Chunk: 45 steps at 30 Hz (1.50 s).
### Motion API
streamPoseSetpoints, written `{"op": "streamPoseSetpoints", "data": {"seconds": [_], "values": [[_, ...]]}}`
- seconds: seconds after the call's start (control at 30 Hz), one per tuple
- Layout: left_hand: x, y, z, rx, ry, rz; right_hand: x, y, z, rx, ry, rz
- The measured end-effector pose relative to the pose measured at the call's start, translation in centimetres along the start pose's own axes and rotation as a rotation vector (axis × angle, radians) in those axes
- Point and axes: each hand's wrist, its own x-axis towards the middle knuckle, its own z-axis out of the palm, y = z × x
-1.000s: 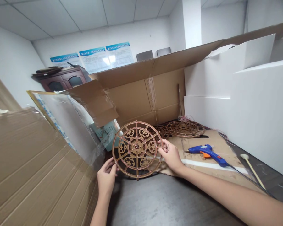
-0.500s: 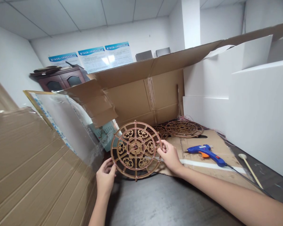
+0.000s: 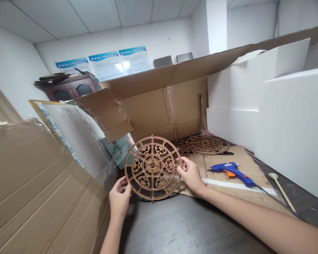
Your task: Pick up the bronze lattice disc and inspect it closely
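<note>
I hold a round copper-coloured openwork disc [image 3: 152, 167] upright in front of me, above the dark floor. My left hand [image 3: 119, 197] pinches its lower left rim, fingers closed on the edge. My right hand [image 3: 191, 175] grips the right rim, fingers curled round it. More discs of the same kind [image 3: 206, 144] lie flat on a cardboard sheet [image 3: 228, 185] behind my right hand.
A blue and orange glue gun [image 3: 231, 171] lies on the cardboard sheet, its cord running right. A pale stick [image 3: 282, 190] lies by it. White foam blocks [image 3: 288, 123] stand at the right, a big open carton [image 3: 159, 106] behind, stacked cardboard [image 3: 37, 190] at the left.
The disc and both hands have barely shifted; the view has moved slightly.
</note>
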Motion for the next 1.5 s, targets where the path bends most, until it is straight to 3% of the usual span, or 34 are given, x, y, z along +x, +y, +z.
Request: {"op": "streamPoseSetpoints", "data": {"seconds": [0.53, 1.03, 1.5], "values": [[-0.3, -0.4, -0.3, 0.250, 0.098, 0.087, -0.2, -0.2, 0.0, 0.003, -0.026, -0.007], [0.1, -0.8, 0.3, 0.018, -0.178, -0.128, 0.2, 0.7, 0.3, 0.060, 0.005, 0.051], [0.1, -0.6, 0.1, -0.114, -0.236, -0.128, 0.3, 1.0, 0.2, 0.104, -0.002, 0.073]]}}
